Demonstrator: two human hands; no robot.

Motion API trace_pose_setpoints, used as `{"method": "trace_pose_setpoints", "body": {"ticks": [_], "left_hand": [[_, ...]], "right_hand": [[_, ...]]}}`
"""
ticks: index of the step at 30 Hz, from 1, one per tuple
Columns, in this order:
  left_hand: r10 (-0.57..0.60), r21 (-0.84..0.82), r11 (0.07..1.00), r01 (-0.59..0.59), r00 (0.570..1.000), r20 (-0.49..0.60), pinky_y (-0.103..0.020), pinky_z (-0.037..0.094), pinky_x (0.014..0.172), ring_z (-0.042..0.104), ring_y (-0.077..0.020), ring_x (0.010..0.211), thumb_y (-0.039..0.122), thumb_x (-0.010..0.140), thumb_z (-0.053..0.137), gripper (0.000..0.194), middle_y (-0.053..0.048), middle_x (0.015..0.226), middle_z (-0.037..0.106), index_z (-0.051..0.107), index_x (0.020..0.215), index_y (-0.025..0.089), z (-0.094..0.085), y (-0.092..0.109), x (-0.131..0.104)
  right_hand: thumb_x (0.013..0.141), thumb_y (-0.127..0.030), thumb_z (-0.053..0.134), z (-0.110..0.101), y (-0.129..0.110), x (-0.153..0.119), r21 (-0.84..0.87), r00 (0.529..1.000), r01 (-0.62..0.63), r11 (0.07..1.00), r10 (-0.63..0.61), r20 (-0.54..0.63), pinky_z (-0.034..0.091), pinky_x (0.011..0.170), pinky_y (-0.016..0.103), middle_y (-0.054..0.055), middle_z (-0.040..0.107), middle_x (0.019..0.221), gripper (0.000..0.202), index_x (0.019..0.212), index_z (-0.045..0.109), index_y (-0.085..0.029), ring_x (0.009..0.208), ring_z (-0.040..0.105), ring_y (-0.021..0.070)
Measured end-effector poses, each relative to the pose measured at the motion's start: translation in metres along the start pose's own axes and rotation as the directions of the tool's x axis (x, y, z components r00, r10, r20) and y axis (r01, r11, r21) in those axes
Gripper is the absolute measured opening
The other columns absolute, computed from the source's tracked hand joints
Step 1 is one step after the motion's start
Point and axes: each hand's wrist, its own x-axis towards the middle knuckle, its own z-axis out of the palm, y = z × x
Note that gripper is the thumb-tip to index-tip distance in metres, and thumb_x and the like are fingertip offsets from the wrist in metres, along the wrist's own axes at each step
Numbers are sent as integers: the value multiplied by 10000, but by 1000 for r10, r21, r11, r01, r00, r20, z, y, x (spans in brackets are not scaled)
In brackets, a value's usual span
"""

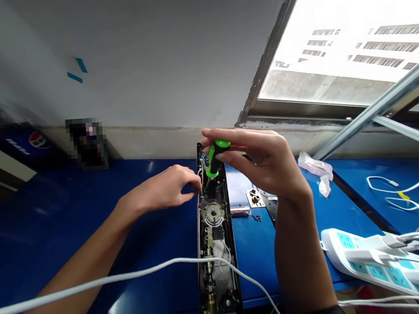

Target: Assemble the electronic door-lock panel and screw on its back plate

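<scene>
A long black lock housing (218, 235), apparently from an electronic door lock, lies lengthwise in front of me with its inside facing up. In it are a round metal part (213, 214), white wires, a brass cylinder (212, 307) and, at the far end, a circuit board. My right hand (263, 158) holds a green and black screwdriver (215, 160) by the handle. Its shaft points down into the upper part of the housing. My left hand (177, 185) grips the housing's left rim with thumb and forefinger, close to the screwdriver tip.
Right of the housing lie a square metal plate (255, 198), small black screws (257, 218) and a copper-coloured cylinder (241, 211). A white cable (149, 270) crosses above the housing's near half. A power strip (374, 260), plastic wrapping (316, 166) and a coiled cable (406, 198) are farther right.
</scene>
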Motion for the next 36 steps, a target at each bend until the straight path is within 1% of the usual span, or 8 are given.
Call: {"method": "trace_pose_setpoints", "body": {"ticks": [4,10,13,20,24,28,32,36], "left_hand": [[-24,13,1000,24,1000,4,-292,524,842,742,-202,941,80,897,704,201,-19,1015,809,814,1003,211,-1,2,-1],[-11,-14,1000,11,1000,2,-296,529,861,739,-204,950,99,899,691,196,-23,1004,807,814,1005,209,-1,2,0],[-16,-17,1000,16,1000,14,-301,532,869,737,-206,964,95,900,666,227,-25,1033,807,815,1024,213,-2,1,-1],[11,56,998,-6,997,-77,-299,548,794,717,-195,904,68,897,579,330,-42,1047,768,786,1108,213,-1,6,-4],[149,159,981,-112,958,-244,-354,578,853,683,-237,988,78,942,538,280,-90,1058,737,770,1056,185,14,23,5],[310,191,944,-270,925,-221,-427,599,978,632,-284,1163,61,956,538,334,-127,1193,729,763,1174,177,36,36,15],[355,220,924,-312,914,-196,-465,601,1006,603,-312,1232,69,971,547,336,-132,1233,729,755,1209,183,49,36,20],[335,193,936,-295,914,-227,-444,600,997,604,-294,1221,100,1004,546,297,-129,1233,723,759,1190,190,45,30,19]], "right_hand": [[902,-285,835,0,5,1,-186,989,77,979,-99,-108,640,799,357,31,742,985,235,1137,835,-274,887,709,181],[1004,-172,647,-1,-3,0,32,998,-55,998,53,45,649,979,371,41,745,1342,415,1401,707,-273,1228,718,226],[977,-172,691,-4,-6,-1,48,998,-34,998,31,53,674,949,348,26,787,1258,358,1323,749,-247,1135,763,205],[920,-219,777,-28,-14,-13,-120,977,-52,991,26,-214,718,855,393,29,812,1117,333,1250,767,-266,1008,783,211],[899,-259,789,-46,-1,-24,-230,975,-221,948,207,-84,698,852,370,24,814,1053,234,1130,795,-219,853,770,167],[881,-253,770,-53,23,-28,-245,896,-418,875,442,50,626,715,307,24,781,896,149,1011,792,-183,716,696,128],[865,-229,760,-52,41,-28,-192,863,-464,865,490,122,502,578,240,-44,650,658,181,1034,766,-163,572,581,84],[863,-217,750,-52,46,-28,-167,850,-477,863,502,160,504,589,235,-46,656,655,179,1035,760,-169,581,607,89]]}}
